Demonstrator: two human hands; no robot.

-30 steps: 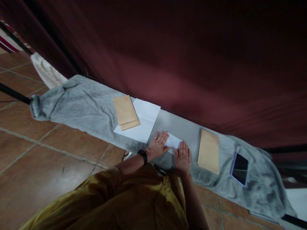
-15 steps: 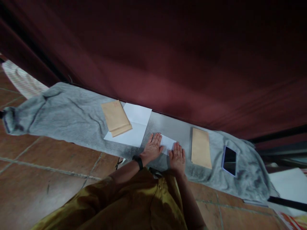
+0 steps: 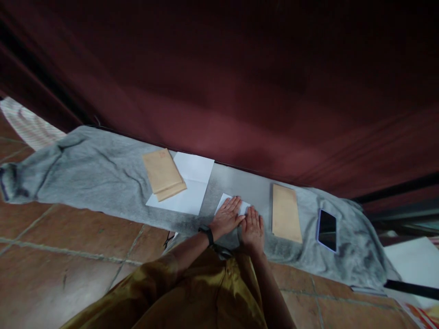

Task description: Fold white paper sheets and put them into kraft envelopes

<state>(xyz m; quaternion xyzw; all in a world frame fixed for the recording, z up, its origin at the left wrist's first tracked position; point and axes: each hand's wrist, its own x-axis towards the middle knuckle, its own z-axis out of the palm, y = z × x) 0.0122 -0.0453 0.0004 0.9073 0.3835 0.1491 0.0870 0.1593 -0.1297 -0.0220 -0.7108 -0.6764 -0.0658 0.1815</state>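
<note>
A small white folded sheet of paper (image 3: 244,208) lies on the grey cloth, partly covered by my hands. My left hand (image 3: 227,217) rests flat across its middle, fingers stretched out and pointing away from me. At the paper's right end, my right hand (image 3: 253,229) is laid flat too, its fingers straight and close to the left thumb. Left of my hands, brown envelopes (image 3: 163,171) lie in a stack on a larger white sheet with a crease (image 3: 196,183). More brown envelopes (image 3: 286,214) sit to the right of my right hand.
A phone (image 3: 327,230) lies on the grey cloth (image 3: 103,169) at the right. Behind the narrow cloth-covered surface hangs a dark red curtain (image 3: 219,119). Tiled floor (image 3: 85,246) shows in front. White sheet-like material (image 3: 414,262) is at the far right.
My left hand has slid right along the folded paper, closer to my right hand, uncovering the paper's left end. My right hand has stayed nearly in place. The view has shifted slightly.
</note>
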